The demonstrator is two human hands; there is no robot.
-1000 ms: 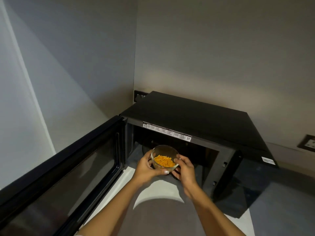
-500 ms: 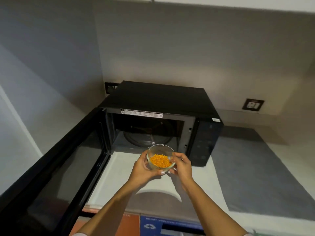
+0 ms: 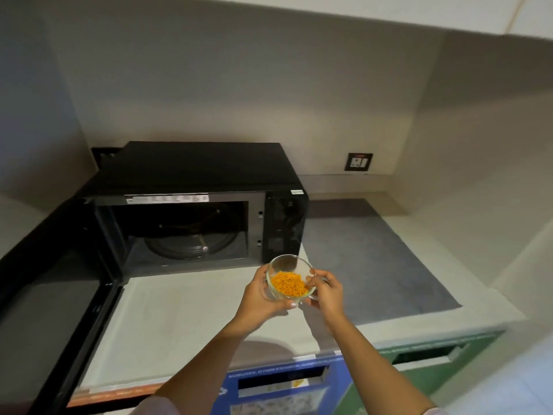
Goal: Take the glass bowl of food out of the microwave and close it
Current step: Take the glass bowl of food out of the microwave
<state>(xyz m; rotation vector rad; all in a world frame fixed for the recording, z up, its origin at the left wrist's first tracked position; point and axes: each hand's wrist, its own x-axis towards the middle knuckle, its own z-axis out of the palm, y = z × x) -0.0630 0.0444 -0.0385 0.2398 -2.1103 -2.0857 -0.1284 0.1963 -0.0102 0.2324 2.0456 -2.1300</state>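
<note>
A small glass bowl (image 3: 289, 274) of orange food is held above the counter, just in front of the black microwave's (image 3: 203, 169) right front corner. My left hand (image 3: 260, 298) cups the bowl from the left and below. My right hand (image 3: 324, 290) grips its right rim. The microwave door (image 3: 51, 301) hangs wide open to the left. Inside the cavity only the glass turntable (image 3: 188, 242) shows.
The pale counter (image 3: 179, 313) runs in front of the microwave, with a grey mat (image 3: 368, 259) to its right. A wall socket (image 3: 358, 162) sits on the back wall. Below the counter edge are blue (image 3: 281, 384) and green (image 3: 431, 357) bin fronts.
Both hands have drawn the bowl out of the microwave mouth and carried it to the right, in front of the control panel. The view has pulled back and swung right.
</note>
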